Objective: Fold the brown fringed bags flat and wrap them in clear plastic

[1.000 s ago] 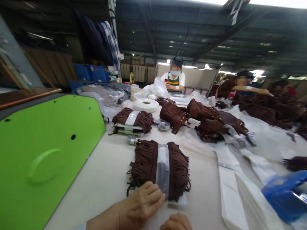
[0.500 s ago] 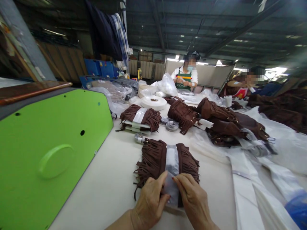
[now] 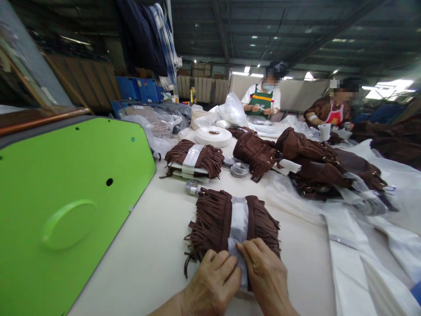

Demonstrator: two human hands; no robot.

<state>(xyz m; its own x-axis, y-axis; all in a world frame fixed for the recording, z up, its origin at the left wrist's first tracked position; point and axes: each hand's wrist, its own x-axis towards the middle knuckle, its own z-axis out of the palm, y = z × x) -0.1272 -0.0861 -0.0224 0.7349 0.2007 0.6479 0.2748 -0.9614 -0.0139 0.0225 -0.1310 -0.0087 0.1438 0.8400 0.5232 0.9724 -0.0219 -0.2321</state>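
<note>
A brown fringed suede piece [image 3: 215,221] lies on the table in front of me, with a white paper band [image 3: 239,221] wrapped round its middle. My left hand [image 3: 213,283] rests on its near edge, fingers curled and pressed against the band's left side. My right hand [image 3: 266,274] sits just right of the band, thumb and fingers pinching the band's near end. Both hands touch the band where it folds over the near edge.
A bright green machine cover [image 3: 66,206] fills the left. Farther back lie another banded fringed bundle [image 3: 194,158], a roll of white tape [image 3: 213,136], small tape rolls [image 3: 239,169] and a heap of brown fringed bags [image 3: 312,162]. White wrapping sheets [image 3: 362,259] spread right. Two people work at the far end.
My right hand came up from the bottom edge to the band. My left thumb has lowered and both hands now press closer together on the band's near end.
</note>
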